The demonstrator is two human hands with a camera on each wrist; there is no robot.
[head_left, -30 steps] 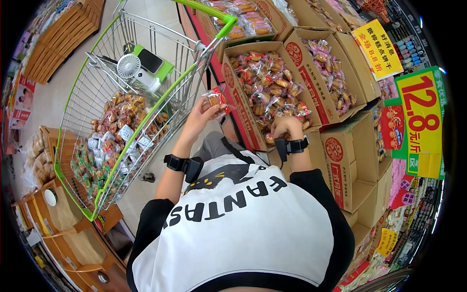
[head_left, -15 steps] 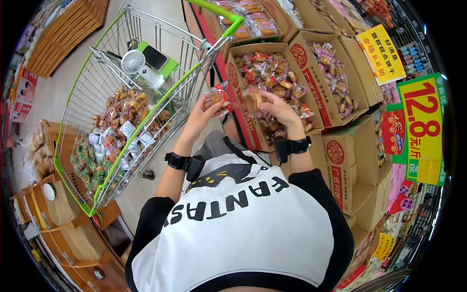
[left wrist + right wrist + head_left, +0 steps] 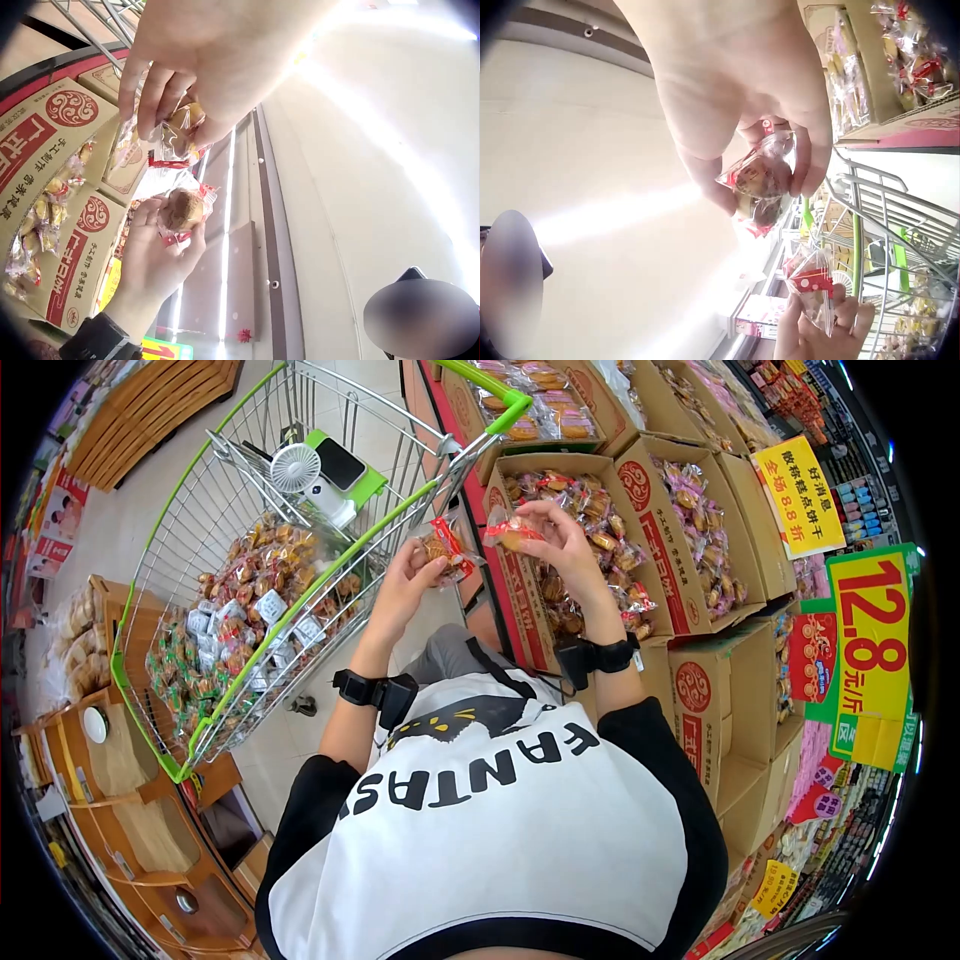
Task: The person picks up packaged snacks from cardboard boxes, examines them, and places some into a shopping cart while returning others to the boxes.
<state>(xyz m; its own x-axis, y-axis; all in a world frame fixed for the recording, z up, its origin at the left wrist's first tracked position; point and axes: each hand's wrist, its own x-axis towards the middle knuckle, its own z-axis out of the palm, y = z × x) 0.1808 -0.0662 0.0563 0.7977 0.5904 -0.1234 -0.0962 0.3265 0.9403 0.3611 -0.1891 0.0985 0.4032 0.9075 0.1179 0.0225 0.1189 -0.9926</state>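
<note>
Head view, everything relative to the cart (image 3: 520,402). Left hand (image 3: 405,582) is just beside the cart's side rail, thumb and fingers clamped on the left pack (image 3: 448,552). Right hand (image 3: 570,555) is farther out from the cart, fingers pinching the right pack (image 3: 515,532) near the edge of the near box (image 3: 521,605). So 2 packs in hand, 1 per hand, close together but apart, between cart and box. Pinch grip looks chosen to avoid crushing the pastry and keep the label readable. Cart stands alongside the boxes, probably to keep the reach short. In it: 1 fan (image 3: 297,467), 1 phone (image 3: 341,463), away from the heap (image 3: 262,565), likely so they don't get buried. Heap: many packs, too overlapped to count; same for the near box. At least 4 boxes on that side of the cart hold packs. Beyond them: 1 yellow card (image 3: 798,495), 1 12.8 sign (image 3: 868,635).

Left wrist view: cart bars at the top edge, left hand just beside them, fingers curled on the left pack. Right pack is farther from the cart, held between thumb and fingers, pastry facing the lens. 2 packs again.

Right wrist view: left pack is in front of the cart bars, red label showing, fingers clamped on it. Right pack is farther off the cart, pinched by thumb and fingers. Same 2 packs.
</note>
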